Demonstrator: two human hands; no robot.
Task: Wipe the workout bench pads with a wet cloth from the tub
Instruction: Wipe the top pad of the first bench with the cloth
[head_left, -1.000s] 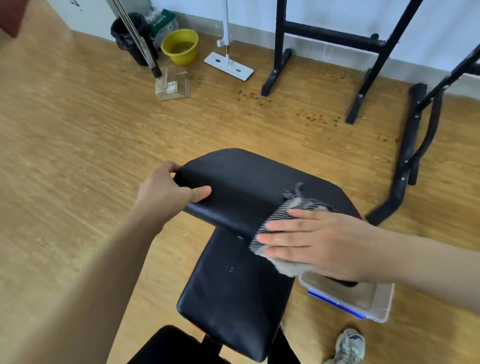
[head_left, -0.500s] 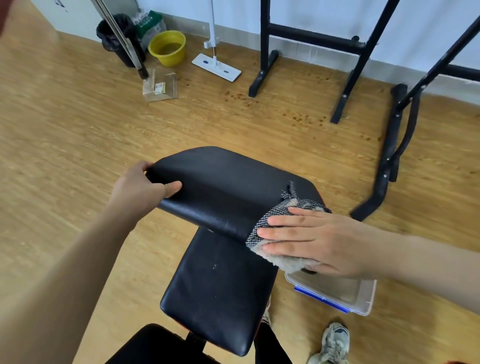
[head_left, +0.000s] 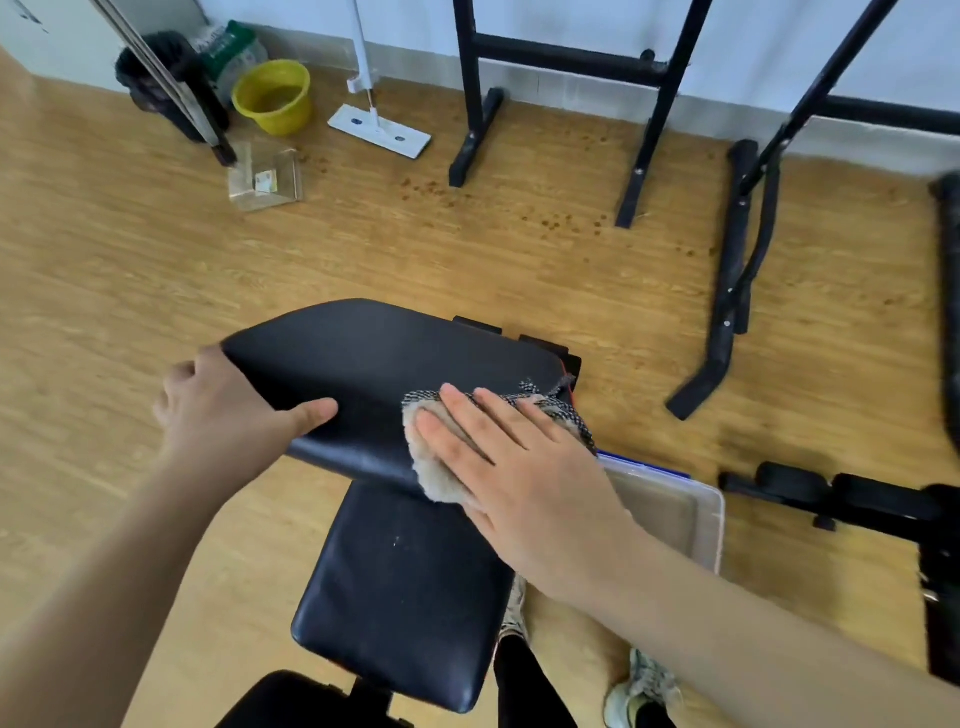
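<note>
While my left hand (head_left: 223, 415) grips the left edge of the back pad (head_left: 384, 353) | right hand (head_left: 530, 478), fingers flat, presses cloth (head_left: 431, 462) onto its right end | tub (head_left: 717, 525) on the floor beside | I'd keep steady pressure, overlapping strokes.

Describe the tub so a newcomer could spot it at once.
Start at the black bench on the wooden floor. The tub sits on the floor just right of it, partly hidden by the right hand. It is clear and rectangular with a blue edge, unlike the round yellow bucket by the wall.
</note>
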